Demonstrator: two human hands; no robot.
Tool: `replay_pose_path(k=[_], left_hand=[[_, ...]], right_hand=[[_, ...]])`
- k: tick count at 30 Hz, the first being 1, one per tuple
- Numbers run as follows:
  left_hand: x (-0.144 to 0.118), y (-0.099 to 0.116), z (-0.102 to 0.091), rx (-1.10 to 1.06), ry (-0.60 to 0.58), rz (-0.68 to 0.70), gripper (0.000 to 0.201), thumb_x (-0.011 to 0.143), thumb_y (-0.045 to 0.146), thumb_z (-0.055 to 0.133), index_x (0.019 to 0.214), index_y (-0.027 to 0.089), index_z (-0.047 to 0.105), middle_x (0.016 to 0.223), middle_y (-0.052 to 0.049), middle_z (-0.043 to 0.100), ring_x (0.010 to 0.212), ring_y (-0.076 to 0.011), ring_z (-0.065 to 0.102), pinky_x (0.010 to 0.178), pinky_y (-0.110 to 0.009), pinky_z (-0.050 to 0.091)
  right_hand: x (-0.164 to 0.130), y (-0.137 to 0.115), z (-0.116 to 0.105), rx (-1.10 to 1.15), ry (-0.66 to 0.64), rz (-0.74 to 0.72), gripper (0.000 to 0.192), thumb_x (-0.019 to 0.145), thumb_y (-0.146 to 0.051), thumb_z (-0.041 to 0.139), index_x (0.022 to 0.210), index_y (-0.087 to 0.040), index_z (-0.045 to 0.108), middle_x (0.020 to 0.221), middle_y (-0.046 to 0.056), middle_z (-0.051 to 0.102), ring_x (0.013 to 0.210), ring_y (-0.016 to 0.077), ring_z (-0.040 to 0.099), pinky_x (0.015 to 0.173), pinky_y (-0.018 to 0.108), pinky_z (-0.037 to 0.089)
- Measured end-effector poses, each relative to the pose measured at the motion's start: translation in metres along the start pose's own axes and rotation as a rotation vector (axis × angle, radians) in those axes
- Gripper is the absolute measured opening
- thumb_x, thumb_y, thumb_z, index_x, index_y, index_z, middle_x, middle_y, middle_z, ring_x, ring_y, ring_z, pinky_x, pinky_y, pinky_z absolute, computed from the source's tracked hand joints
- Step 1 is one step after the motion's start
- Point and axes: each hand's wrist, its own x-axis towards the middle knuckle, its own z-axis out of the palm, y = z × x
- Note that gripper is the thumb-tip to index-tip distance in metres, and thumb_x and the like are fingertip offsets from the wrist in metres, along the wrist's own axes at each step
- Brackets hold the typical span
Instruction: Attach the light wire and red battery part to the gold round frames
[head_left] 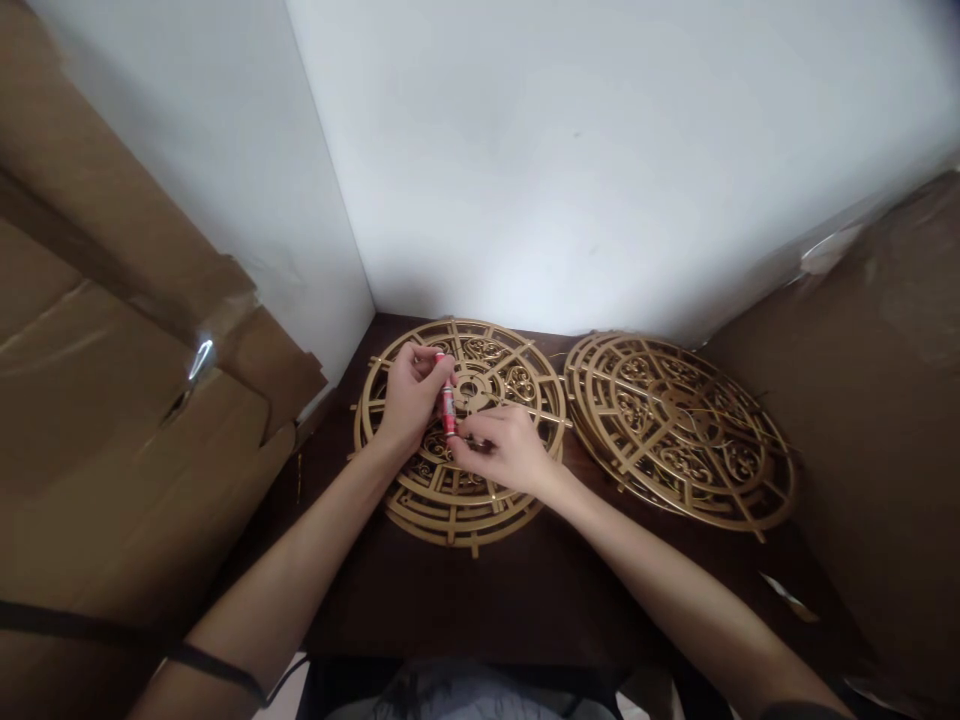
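A slim red tube [448, 398] with pale bands, shaped like a marker or glue tube, is held over a stack of round gold openwork frames [551, 410]. My left hand [417, 388] is closed on its upper end, with the thumb lying along it. At the lower end, my right hand [507, 446] pinches the tube between thumb and fingers. The frames have spokes, rings and scroll ornaments, and both hands partly cover the topmost one. Whether the tube has a cap on is too small to tell.
Another stack of gold frames [679, 425] leans slightly at the right on the dark table [480, 610]. A small blade-like object [789, 598] lies near the right edge. Cardboard [112, 400] stands at the left, more cardboard [877, 400] at the right, and a white wall [585, 180] behind.
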Motion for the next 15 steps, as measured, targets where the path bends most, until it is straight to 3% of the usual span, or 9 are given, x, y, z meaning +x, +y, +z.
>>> replay_pose_path(k=[7, 15], left_hand=[[0.0008, -0.0029, -0.0019, -0.013, 0.026, -0.002, 0.024, 0.072, 0.023, 0.064, 0.084, 0.019, 0.044, 0.057, 0.005, 0.056, 0.045, -0.0083, 0.049, 0.041, -0.018, 0.038], [0.0001, 0.0002, 0.0014, 0.019, 0.014, -0.002, 0.025, 0.070, 0.024, 0.065, 0.081, 0.019, 0.043, 0.056, 0.005, 0.057, 0.046, -0.0081, 0.050, 0.043, -0.018, 0.039]], right_hand=[[0.0006, 0.0001, 0.0004, -0.041, -0.015, -0.037, 0.037, 0.087, -0.026, 0.042, 0.052, -0.018, 0.044, 0.045, -0.004, 0.040, 0.042, 0.0066, 0.037, 0.044, 0.021, 0.026], [-0.0001, -0.0004, -0.0004, -0.033, -0.013, 0.000, 0.030, 0.082, -0.024, 0.048, 0.053, -0.017, 0.048, 0.046, -0.005, 0.039, 0.043, 0.0062, 0.037, 0.046, 0.021, 0.027]])
